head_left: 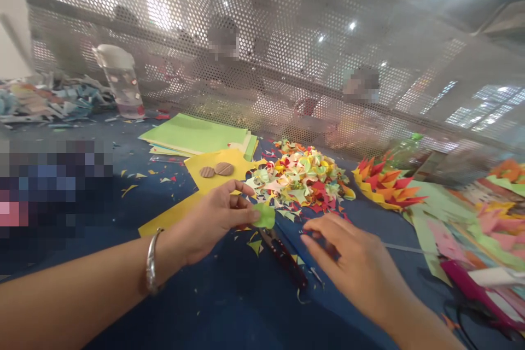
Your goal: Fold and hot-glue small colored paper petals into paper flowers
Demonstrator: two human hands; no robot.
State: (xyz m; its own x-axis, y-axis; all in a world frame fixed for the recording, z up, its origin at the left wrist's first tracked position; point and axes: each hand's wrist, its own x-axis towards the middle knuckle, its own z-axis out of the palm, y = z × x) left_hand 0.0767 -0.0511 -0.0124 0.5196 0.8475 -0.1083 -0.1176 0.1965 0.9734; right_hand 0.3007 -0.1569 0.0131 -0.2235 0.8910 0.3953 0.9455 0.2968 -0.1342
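Note:
Between thumb and fingertips, my left hand (pixel 219 210) pinches a small bright green paper piece (pixel 266 215). My right hand (pixel 348 257) hovers to the right of it, fingers curved and apart, with nothing visible in them. On the dark blue tabletop between the hands lie a dark-red-handled tool (pixel 289 265), its kind hard to make out, and a thin blue tool (pixel 298 249) with a pointed metal tip. Just beyond is a heap of small curled paper cut-outs (pixel 305 172) in red, yellow, green and white. Yellow paper (pixel 200 187) with two brown ridged discs (pixel 217 169) lies past my left hand.
Green paper sheets (pixel 197 134) are stacked behind. A lidded bottle (pixel 123 85) stands by paper scraps (pixel 53 98) at back left. An orange-red folded paper flower (pixel 388 186) and a magenta tool with a cord (pixel 479 292) lie right. A perforated screen (pixel 266 65) closes the back; people sit beyond.

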